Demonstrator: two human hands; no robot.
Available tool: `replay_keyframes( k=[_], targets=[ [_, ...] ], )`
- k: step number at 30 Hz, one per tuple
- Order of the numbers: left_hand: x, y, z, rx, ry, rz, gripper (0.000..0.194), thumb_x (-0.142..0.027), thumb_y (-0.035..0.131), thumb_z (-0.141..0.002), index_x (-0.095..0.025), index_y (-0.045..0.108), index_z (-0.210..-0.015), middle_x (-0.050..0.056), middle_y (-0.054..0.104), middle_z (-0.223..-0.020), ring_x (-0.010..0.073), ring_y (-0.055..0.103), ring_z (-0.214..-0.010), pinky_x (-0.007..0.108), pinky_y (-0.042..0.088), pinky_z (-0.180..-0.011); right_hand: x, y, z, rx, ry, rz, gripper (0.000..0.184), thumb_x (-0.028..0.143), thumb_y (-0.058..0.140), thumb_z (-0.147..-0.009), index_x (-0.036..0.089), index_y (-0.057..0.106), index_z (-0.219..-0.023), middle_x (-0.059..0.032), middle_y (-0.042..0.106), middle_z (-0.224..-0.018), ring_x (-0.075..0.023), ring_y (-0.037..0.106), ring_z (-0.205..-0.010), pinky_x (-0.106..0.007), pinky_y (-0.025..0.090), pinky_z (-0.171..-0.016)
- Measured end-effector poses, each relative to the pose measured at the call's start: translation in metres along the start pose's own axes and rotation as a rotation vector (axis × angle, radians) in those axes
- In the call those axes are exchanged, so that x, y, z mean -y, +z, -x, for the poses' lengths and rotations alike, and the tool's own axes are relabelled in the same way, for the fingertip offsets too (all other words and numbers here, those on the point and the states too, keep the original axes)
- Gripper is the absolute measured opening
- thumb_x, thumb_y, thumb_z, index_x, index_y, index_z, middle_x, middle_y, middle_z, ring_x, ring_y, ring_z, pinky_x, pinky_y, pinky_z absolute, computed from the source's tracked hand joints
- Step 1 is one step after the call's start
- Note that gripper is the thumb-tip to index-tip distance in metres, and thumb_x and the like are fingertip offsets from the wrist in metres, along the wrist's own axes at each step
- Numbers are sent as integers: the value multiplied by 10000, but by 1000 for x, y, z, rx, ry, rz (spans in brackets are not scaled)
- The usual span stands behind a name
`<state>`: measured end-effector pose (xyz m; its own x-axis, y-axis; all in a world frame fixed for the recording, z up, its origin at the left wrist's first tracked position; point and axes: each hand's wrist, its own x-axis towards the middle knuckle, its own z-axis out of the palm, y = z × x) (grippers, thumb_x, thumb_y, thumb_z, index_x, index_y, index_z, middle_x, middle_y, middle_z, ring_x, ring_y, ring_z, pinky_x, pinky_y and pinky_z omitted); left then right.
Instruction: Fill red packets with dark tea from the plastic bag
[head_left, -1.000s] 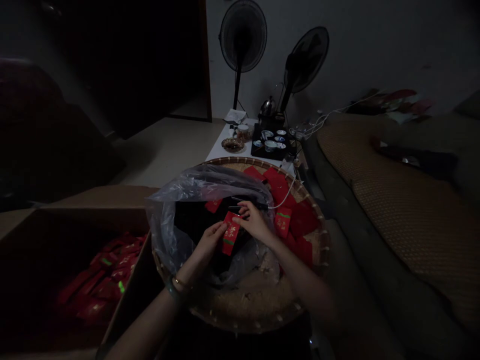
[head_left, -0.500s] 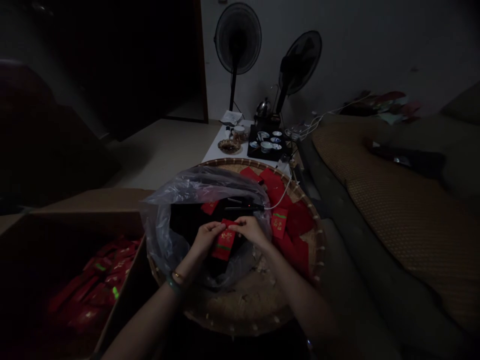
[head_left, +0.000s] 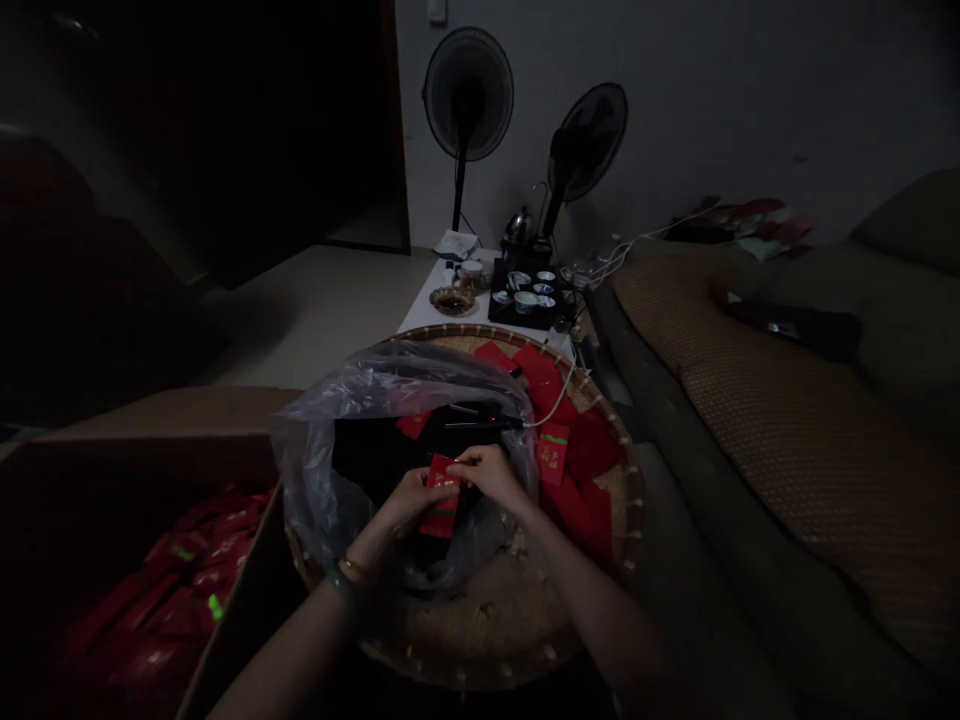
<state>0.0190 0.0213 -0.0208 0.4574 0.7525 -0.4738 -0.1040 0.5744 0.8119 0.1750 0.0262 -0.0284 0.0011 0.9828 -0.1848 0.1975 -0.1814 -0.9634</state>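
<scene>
One red envelope clamped between left hand and right hand; both angled inward, close together

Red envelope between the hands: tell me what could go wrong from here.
The red envelope could slip from the left hand and right hand into the clear plastic bag below. The black corded tool just beyond them might, if hot, melt the bag or burn a finger. Its white cord could catch and drag it.
</scene>
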Motion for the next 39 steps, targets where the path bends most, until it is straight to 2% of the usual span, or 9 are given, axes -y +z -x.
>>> replay_keyframes(
  k=[9, 12, 14, 17, 21, 26, 29, 33, 39],
  targets=[
    [7, -1, -6, -57, 12, 13, 452, -272, 831, -448, -98, 649, -824, 53, 672, -719, 143, 617, -619, 240, 458, -623, -1, 1, -3, -75, -141, 92, 182, 283, 691, -636, 142, 657, -745, 6, 591, -592, -106, 517, -512, -209, 391, -483],
    [7, -2, -6, -115, 27, 16, 443, -287, 830, -445, -97, 642, -798, 50, 667, -684, 145, 613, -593, 241, 460, -596, 8, -14, -12, -186, -367, 329, 188, 279, 621, -741, 168, 653, -889, -37, 650, -828, -154, 579, -774, -262, 453, -705],
    [5, -2, -7, -145, 33, 27, 460, -296, 829, -445, -96, 645, -816, 63, 674, -707, 158, 621, -615, 253, 471, -605, 12, -24, -23, -236, -491, 587, 303, 249, 614, -757, 162, 609, -1048, -74, 621, -1027, -200, 524, -986, -319, 408, -868],
    [4, -2, -8, -156, 53, 52, 509, -314, 823, -457, -99, 652, -885, 96, 687, -807, 190, 639, -693, 276, 485, -634, 12, -34, -43, -177, -472, 974, 553, 235, 665, -714, 130, 491, -1228, -137, 550, -1158, -270, 440, -1097, -397, 354, -923],
    [4, -3, -8, -187, 85, 62, 536, -317, 826, -448, -89, 653, -901, 125, 684, -873, 204, 642, -713, 276, 484, -618, 8, -35, -61, -90, -385, 1181, 582, 233, 680, -703, 129, 477, -1239, -167, 536, -1159, -295, 452, -1077, -421, 348, -895],
    [4, -5, -10, -202, 104, 93, 524, -307, 831, -435, -87, 649, -874, 110, 687, -831, 197, 644, -695, 279, 485, -631, 12, -53, -65, 5, -417, 977, 524, 267, 689, -701, 131, 528, -1181, -145, 561, -1131, -248, 496, -1072, -362, 374, -899],
    [4, -4, -13, -232, 102, 83, 521, -317, 830, -433, -87, 638, -859, 94, 684, -777, 190, 637, -652, 274, 477, -594, 23, -73, -59, 151, -439, 689, 535, 274, 705, -679, 132, 546, -1169, -120, 564, -1160, -212, 523, -1067, -318, 388, -910],
    [1, 8, -20, -262, 128, 42, 515, -314, 830, -425, -82, 630, -839, 59, 664, -699, 150, 601, -570, 253, 456, -560, 38, -88, -45, 328, -381, 528, 545, 284, 734, -628, 154, 586, -1136, -92, 591, -1148, -222, 541, -1060, -329, 396, -917],
    [2, 38, -36, -257, 218, 14, 503, -322, 824, -427, -83, 623, -821, 17, 633, -652, 112, 547, -517, 241, 437, -550, 39, -82, -39, 315, -299, 417, 480, 296, 725, -624, 158, 631, -1074, -75, 638, -1065, -233, 579, -994, -333, 426, -869]
  ],
)
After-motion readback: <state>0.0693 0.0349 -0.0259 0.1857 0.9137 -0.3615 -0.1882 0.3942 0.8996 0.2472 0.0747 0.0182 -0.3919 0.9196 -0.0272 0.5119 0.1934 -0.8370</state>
